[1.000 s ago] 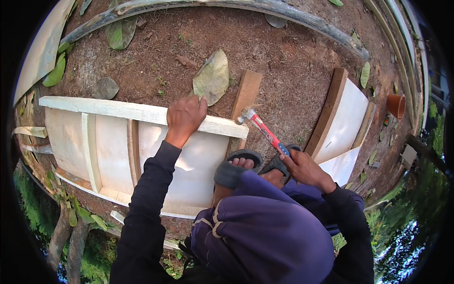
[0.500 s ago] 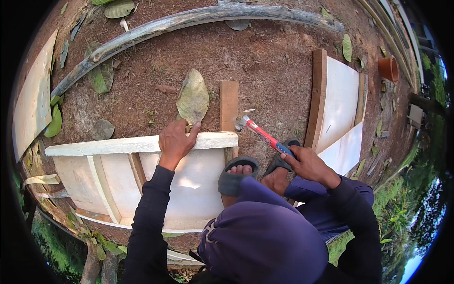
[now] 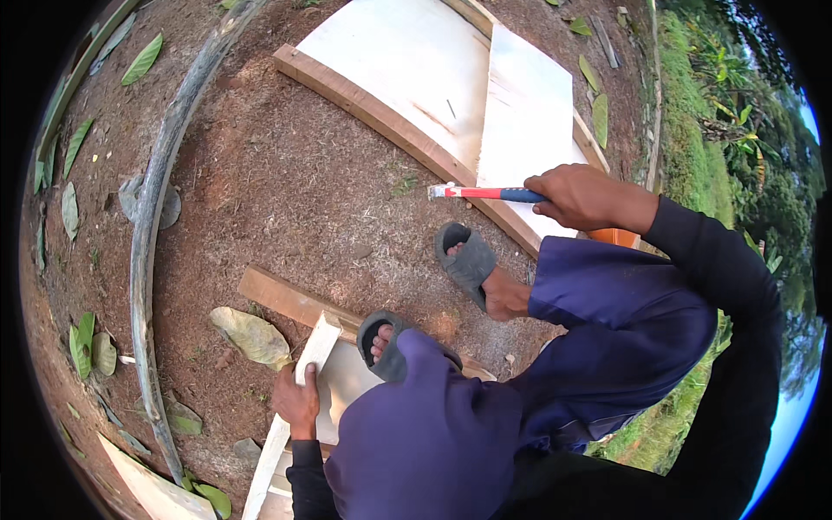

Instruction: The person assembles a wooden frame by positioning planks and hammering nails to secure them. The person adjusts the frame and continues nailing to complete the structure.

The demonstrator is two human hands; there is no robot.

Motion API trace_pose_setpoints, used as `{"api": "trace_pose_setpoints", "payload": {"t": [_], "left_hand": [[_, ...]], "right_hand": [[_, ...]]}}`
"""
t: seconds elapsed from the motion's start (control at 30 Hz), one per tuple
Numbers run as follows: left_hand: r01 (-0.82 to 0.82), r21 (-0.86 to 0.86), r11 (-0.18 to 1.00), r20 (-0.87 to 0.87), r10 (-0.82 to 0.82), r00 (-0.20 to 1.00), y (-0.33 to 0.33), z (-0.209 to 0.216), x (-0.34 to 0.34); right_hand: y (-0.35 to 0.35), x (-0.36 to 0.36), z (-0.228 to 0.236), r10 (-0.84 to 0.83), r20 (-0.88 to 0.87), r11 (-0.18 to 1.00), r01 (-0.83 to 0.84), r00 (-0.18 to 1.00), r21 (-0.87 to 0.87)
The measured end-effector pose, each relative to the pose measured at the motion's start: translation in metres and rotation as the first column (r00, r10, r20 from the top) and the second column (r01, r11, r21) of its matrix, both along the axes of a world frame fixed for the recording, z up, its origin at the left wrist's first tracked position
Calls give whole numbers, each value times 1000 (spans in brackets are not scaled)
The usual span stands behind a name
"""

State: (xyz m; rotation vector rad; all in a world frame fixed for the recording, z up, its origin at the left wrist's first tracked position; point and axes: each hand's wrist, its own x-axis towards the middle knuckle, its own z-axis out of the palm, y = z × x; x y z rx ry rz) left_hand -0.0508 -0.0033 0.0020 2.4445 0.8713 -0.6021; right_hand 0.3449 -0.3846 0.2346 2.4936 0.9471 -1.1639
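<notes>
At two o'clock the right hand [image 3: 579, 196] is wrapped round a red-and-blue hammer [image 3: 498, 194], its head pointing toward nine; at seven the left hand [image 3: 296, 402] clasps a pale batten [image 3: 319, 347], a dry leaf [image 3: 251, 336] just beside it at eight; a white panel [image 3: 407, 65] lies at one o'clock

- head cam's a fisheye, left one of a pair, looking down from above the hammer [image 3: 490, 193]
- fairly close in: hammer's near mid-frame, trousers [image 3: 615, 338] below it
- super wide though, so you also get the pole [image 3: 147, 234] left of the hammer and trees [image 3: 771, 173] right of it
- rolled sideways a bit too, sky [image 3: 799, 390] is off to the hammer's right
</notes>
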Motion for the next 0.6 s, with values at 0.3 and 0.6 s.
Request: {"api": "trace_pose_setpoints", "payload": {"t": [0.3,0.6], "left_hand": [[80,-68,994,-156,-90,984,8,-23,13],[38,231,972,-109,-13,994,17,-50,0]], "right_hand": [[-78,-81,-18,-258,-177,908,176,950,-380],[-186,-184,-88,-354,-215,914,287,910,-288]]}}
